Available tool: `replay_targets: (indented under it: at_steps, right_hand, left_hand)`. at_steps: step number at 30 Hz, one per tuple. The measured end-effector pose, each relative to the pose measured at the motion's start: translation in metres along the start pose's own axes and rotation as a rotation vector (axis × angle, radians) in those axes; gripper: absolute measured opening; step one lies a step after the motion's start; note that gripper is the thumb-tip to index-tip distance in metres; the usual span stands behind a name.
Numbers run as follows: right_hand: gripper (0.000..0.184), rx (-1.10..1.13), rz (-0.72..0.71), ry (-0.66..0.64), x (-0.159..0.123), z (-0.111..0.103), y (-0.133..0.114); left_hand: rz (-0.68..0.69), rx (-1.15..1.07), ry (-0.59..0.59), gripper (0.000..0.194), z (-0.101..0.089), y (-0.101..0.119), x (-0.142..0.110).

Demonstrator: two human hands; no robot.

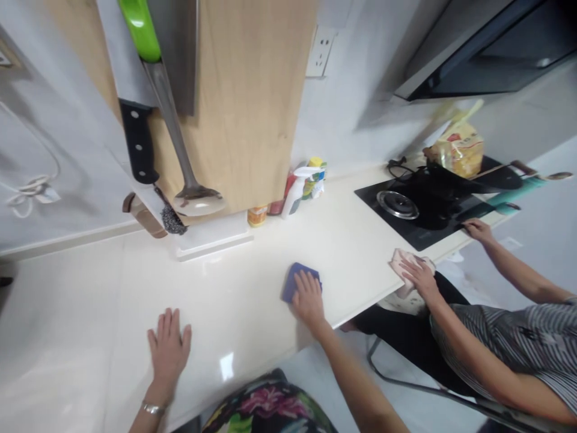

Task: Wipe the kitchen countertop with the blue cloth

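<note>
My left hand (168, 346) lies flat, palm down, on the pale countertop (216, 282), fingers apart and holding nothing. My right hand (309, 296) presses down on a blue cloth (293, 278) on the counter near its front edge. To the right, another person in a striped top presses a pink cloth (401, 262) onto the counter edge with one hand (418, 274); their other hand (478, 228) rests by the black hob (419, 210).
Against the back wall stand a white spray bottle (295, 189), jars and small bottles. A wooden board holds a knife (137, 141) and a green-handled ladle (180, 156) overhead. A yellow bag (457, 150) sits behind the hob. A socket (321, 51) is on the wall.
</note>
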State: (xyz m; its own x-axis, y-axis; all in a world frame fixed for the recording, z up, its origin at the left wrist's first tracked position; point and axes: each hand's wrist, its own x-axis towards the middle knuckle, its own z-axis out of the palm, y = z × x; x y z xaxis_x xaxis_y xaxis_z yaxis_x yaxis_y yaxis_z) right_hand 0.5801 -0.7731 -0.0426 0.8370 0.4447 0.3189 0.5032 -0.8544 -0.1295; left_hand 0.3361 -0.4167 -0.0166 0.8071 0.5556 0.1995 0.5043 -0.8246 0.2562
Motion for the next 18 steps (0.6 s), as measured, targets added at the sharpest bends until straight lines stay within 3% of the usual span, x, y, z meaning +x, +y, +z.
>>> replay_targets:
  at_steps: [4,8,12,18]
  right_hand:
    - [0.057,-0.110,0.141,0.022,0.020,0.007,0.070]
    - [0.060,-0.149,0.294,0.044,0.049,0.017,0.122]
    - [0.061,-0.164,0.420,0.086,0.090,0.030,0.156]
    - [0.060,-0.165,0.505,0.105,0.157,0.046,0.184]
  left_hand:
    - [-0.010,0.006,0.026,0.063,0.000,0.006,-0.001]
    - [-0.008,0.010,0.024,0.064,0.001,0.005,-0.001]
    - [-0.001,0.026,0.011,0.065,0.001,0.000,0.001]
    - [-0.022,0.065,-0.036,0.068,0.002,-0.007,0.002]
